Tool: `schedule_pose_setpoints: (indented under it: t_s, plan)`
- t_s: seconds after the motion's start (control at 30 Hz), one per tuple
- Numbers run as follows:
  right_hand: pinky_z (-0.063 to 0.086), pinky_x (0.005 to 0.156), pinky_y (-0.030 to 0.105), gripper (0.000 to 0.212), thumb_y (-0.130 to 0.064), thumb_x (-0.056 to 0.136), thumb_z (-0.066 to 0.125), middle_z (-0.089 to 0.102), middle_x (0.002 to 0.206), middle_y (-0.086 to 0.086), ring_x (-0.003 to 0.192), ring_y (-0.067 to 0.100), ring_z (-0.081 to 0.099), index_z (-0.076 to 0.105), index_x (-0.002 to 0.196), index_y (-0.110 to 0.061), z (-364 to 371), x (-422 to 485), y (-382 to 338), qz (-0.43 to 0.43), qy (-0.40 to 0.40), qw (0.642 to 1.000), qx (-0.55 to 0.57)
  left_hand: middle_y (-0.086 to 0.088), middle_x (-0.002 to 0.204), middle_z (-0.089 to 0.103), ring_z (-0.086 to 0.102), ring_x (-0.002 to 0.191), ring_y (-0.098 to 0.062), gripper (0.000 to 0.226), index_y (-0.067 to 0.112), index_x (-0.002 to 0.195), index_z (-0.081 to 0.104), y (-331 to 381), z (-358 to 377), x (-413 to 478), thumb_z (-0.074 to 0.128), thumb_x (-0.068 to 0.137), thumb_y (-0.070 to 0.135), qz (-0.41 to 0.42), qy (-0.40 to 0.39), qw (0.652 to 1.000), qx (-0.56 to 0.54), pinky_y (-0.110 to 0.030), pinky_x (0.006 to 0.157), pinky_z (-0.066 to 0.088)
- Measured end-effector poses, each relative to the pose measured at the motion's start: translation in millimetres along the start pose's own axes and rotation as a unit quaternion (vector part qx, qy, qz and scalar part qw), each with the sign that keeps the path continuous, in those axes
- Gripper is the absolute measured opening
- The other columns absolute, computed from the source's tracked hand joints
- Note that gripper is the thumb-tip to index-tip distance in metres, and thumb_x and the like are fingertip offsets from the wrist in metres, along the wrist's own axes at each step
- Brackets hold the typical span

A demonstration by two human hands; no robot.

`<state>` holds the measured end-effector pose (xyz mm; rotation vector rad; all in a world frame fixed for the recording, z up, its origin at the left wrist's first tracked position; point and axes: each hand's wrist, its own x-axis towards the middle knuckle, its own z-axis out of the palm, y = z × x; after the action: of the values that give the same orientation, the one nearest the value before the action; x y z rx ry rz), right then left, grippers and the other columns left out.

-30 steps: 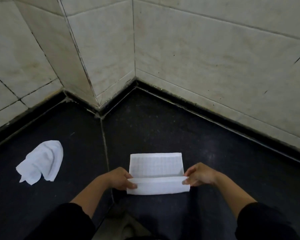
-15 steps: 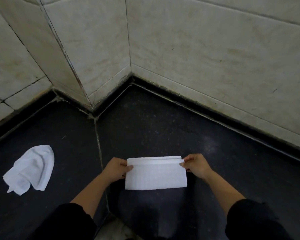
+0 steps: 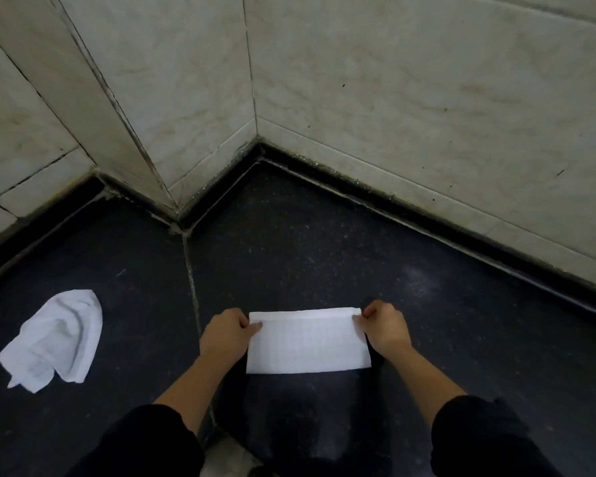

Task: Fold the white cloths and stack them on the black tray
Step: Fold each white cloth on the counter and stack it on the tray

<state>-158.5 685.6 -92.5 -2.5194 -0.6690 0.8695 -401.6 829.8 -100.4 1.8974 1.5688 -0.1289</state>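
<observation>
We log cloth 1 (image 3: 308,342) folded flat on the dark worktop (image 3: 324,242), L hand (image 3: 226,333) and R hand (image 3: 384,327) each pinching a far corner; cloth 2 (image 3: 54,339) lies crumpled well to the left, unfolded; no tray in view, so nothing stacked yet.

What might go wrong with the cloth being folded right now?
The left hand and right hand pinch only the far corners of the folded cloth, so lifting it might let the layers sag open or slip apart. The dark surface looks speckled, so the white fabric may pick up dirt. The crumpled cloth lies apart on the left, unfolded and easy to forget.
</observation>
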Motion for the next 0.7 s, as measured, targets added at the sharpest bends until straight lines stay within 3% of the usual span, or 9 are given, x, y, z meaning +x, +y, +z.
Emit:
schedule_pose_setpoints:
  t_s: [0.17, 0.37, 0.5, 0.7]
  plan:
    - [0.043, 0.064, 0.026, 0.018, -0.029, 0.084, 0.072, 0.062, 0.079, -0.001, 0.08, 0.017, 0.062, 0.06, 0.087, -0.016, -10.1, -3.9, 6.8, 0.009, 0.02, 0.999, 0.043, 0.006, 0.073, 0.058, 0.055, 0.066, -0.009, 0.034, 0.022, 0.081, 0.051, -4.5, -4.8, -7.9, 0.057, 0.088, 0.055, 0.01, 0.005, 0.999, 0.046, -0.026, 0.052, 0.038]
    - [0.043, 0.057, 0.022, 0.041, -0.042, 0.066, 0.086, 0.065, 0.084, -0.001, 0.078, 0.013, 0.061, 0.061, 0.085, -0.016, -13.0, -26.8, 21.0, 0.032, -0.052, 0.997, 0.05, 0.002, 0.074, 0.066, 0.065, 0.066, -0.014, 0.045, 0.021, 0.082, 0.054, -22.2, 5.8, -27.4, 0.068, 0.074, 0.063, 0.002, -0.062, 0.998, 0.005, -0.032, 0.061, 0.056]
    - [0.037, 0.052, 0.015, 0.04, -0.032, 0.067, 0.087, 0.063, 0.087, -0.002, 0.073, 0.005, 0.055, 0.059, 0.091, -0.015, -5.9, -38.0, 23.5, 0.04, -0.063, 0.997, 0.019, 0.002, 0.078, 0.067, 0.066, 0.069, -0.014, 0.042, 0.02, 0.083, 0.054, -27.2, 9.5, -34.4, 0.076, 0.072, 0.054, 0.001, -0.07, 0.997, -0.02, -0.036, 0.067, 0.058]
    - [0.043, 0.06, 0.021, 0.036, -0.019, 0.07, 0.086, 0.064, 0.093, 0.005, 0.079, 0.014, 0.058, 0.064, 0.095, -0.007, 2.0, -42.3, 19.5, 0.1, -0.037, 0.993, 0.056, 0.001, 0.079, 0.066, 0.064, 0.073, -0.015, 0.034, 0.018, 0.081, 0.056, -28.1, 11.0, -38.4, 0.08, 0.074, 0.04, -0.006, -0.061, 0.997, -0.036, -0.031, 0.066, 0.053]
